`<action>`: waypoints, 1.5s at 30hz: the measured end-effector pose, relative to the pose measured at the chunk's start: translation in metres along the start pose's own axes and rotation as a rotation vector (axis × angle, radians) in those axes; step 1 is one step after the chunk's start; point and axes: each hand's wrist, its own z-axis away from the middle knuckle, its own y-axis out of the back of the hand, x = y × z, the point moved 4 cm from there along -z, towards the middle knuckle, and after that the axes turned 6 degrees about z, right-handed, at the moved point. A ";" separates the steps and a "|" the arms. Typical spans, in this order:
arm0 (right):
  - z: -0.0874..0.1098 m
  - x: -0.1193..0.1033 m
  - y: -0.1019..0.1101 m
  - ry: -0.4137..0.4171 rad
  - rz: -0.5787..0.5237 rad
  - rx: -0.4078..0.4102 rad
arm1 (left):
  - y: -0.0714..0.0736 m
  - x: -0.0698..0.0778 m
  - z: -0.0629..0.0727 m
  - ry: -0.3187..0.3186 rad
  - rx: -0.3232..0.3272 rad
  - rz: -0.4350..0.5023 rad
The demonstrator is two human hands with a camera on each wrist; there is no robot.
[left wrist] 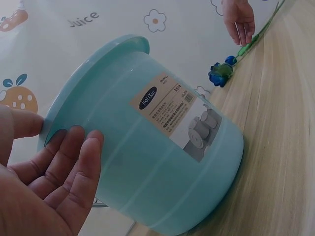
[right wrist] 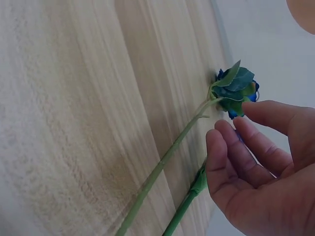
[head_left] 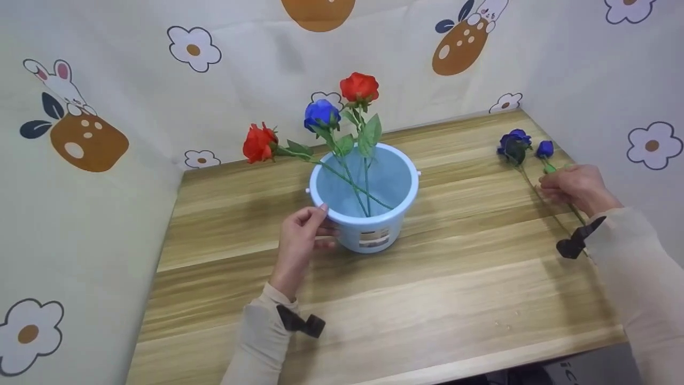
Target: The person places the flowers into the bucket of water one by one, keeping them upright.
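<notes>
In the head view a light blue plastic bucket (head_left: 409, 199) stands on the table, with two red artificial roses (head_left: 359, 87) and a blue rose (head_left: 321, 114) leaning inside. My left hand (head_left: 300, 240) pinches its near-left rim, thumb over the edge and fingers against the outer wall (left wrist: 162, 187). At the right, a blue rose (head_left: 514, 145) and a smaller blue rosebud (head_left: 545, 149) lie on the table. My right hand (head_left: 577, 187) is over the rosebud's green stem (right wrist: 181, 212); thumb and fingers stand apart in the right wrist view, partly hiding the stem.
The wood-grain table (head_left: 454, 299) meets patterned cloth walls (head_left: 256, 69) at the back and both sides. A printed label (left wrist: 172, 115) is on the bucket. Below the table's front edge, a grey box (head_left: 593, 369) shows at bottom right.
</notes>
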 end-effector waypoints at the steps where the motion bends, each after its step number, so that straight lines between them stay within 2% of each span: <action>1: 0.000 0.001 -0.001 0.003 0.003 0.001 | 0.000 0.000 0.000 0.000 0.000 0.001; 11: -0.008 0.007 -0.006 -0.004 0.182 0.061 | 0.000 0.000 0.000 0.003 0.008 -0.005; 18: -0.011 0.008 -0.011 0.029 0.277 0.129 | -0.001 0.000 -0.001 -0.006 0.010 0.010; 30: -0.014 0.008 -0.014 -0.009 0.310 0.169 | -0.001 -0.001 0.000 -0.007 0.022 0.000; 39: -0.018 0.007 -0.015 0.044 0.440 0.201 | -0.001 -0.001 0.001 0.010 0.008 -0.010; 42: -0.019 0.008 -0.015 0.028 0.405 0.185 | -0.001 0.000 0.001 0.004 0.006 -0.006; 45: -0.019 0.008 -0.015 0.005 0.320 0.145 | 0.000 -0.001 0.001 -0.008 0.010 0.002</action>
